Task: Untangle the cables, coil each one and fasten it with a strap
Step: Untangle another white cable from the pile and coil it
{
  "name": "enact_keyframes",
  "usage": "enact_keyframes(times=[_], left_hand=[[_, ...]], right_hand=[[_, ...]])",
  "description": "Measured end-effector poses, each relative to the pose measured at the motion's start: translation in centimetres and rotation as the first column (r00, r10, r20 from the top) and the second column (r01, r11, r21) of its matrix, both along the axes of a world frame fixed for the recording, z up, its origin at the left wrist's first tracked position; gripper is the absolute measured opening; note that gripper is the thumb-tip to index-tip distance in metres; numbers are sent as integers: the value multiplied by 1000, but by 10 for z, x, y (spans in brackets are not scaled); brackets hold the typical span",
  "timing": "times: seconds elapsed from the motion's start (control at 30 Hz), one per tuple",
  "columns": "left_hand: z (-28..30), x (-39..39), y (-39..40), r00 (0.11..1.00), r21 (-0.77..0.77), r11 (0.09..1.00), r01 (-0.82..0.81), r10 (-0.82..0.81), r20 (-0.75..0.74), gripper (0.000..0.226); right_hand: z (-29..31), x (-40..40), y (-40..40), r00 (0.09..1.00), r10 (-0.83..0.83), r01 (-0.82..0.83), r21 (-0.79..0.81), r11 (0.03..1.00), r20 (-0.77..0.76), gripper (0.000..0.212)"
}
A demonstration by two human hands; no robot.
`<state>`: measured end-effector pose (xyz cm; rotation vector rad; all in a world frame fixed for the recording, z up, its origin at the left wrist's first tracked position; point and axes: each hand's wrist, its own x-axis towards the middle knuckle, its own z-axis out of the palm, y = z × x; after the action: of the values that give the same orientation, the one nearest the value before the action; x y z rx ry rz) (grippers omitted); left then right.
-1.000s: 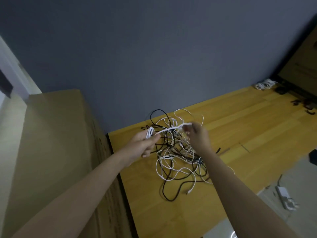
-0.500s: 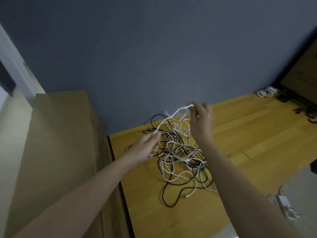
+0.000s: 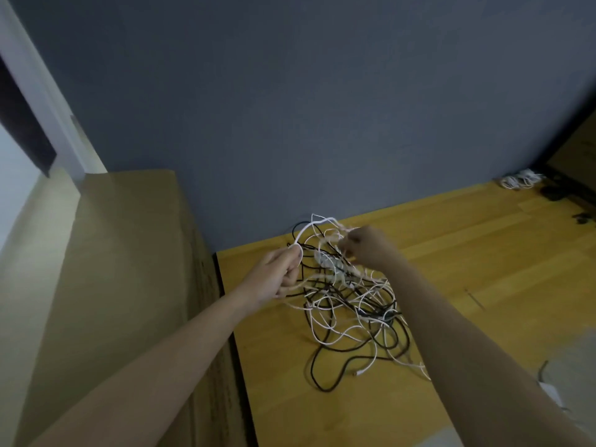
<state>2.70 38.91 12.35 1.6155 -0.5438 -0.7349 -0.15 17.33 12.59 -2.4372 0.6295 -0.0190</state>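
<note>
both hands [image 3: 277,274] [image 3: 367,248] gripped white cable [image 3: 306,229] above the tangle [image 3: 348,304] on a yellow wooden worktop [image 3: 483,253] against a grey wall [image 3: 290,108].

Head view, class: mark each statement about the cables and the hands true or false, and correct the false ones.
1. The left hand grips a white cable. True.
2. The tangle of cables holds only white cables. False: black cables run through it too.
3. The right hand rests flat on the wooden table. False: it is raised, pinching strands at the top of the tangle.
4. A small white bundle lies at the far right by the wall. True.
5. Every cable here is coiled and strapped. False: the tangle is loose.
</note>
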Motion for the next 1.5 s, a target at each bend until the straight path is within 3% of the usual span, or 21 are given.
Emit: enact_keyframes(times=[0.03,0.1,0.17,0.23,0.3,0.37,0.43,0.5,0.6,0.77,0.9,0.97,1.03,1.17,1.23,1.3,1.4,1.5], left_hand=[[0,1,1,1000,-6,1000,-1,1,-2,43],[-1,4,2,1000,-15,1000,-1,0,-2,44],[-1,5,1,1000,-26,1000,17,-17,3,47],[-2,5,-1,999,-36,999,40,-40,-9,51],[-2,5,-4,998,-41,998,50,-51,-29,52],[-2,5,-5,996,-59,996,59,-63,-63,53],[-1,5,-4,989,-104,992,74,-86,-117,54],[0,5,-2,975,-176,982,72,-107,-194,50],[2,5,-1,947,-300,953,43,-135,-292,38],[5,1,-4,957,-299,952,62,-142,-253,30],[8,-1,-6,978,-260,966,2,-56,-199,29],[9,-1,-7,980,-253,967,-29,-22,-197,28],[8,-2,-8,984,-237,971,-27,-17,-179,27],[7,-4,-8,988,-226,974,-24,-12,-156,26],[6,-3,-8,988,-218,975,-35,1,-152,26],[5,-2,-8,993,-189,981,-46,24,-117,25],[2,-3,-8,996,-73,996,-59,63,67,24],[-2,-5,-9,953,118,991,-63,24,301,37]], right_hand=[[0,-2,0,1000,5,-5,30,1000,-5,29],[12,-1,0,949,-122,46,253,966,291,31],[28,2,3,775,-268,-19,444,896,573,28],[34,4,7,679,-198,-49,314,948,707,24],[23,5,6,755,-64,12,83,996,653,26],[-1,1,1,924,27,50,-192,980,382,34],[-30,-8,4,996,17,11,-299,954,92,36],[-57,-19,17,998,56,-55,-169,984,0,35],[-87,-38,46,984,169,-172,41,984,64,31],[-114,-63,83,974,159,-207,356,911,160,28],[-121,-75,99,961,-51,-120,574,810,273,21],[-120,-80,101,926,-190,-51,608,792,325,12],[-118,-83,99,899,-206,-25,516,856,386,14],[-104,-87,99,889,3,-46,82,996,458,12],[-96,-90,101,861,189,-108,-193,975,472,11],[-90,-92,104,828,370,-206,-384,900,422,27],[-78,-92,103,773,477,-260,-478,839,417,40],[-65,-91,97,699,523,-213,-557,803,488,34]])
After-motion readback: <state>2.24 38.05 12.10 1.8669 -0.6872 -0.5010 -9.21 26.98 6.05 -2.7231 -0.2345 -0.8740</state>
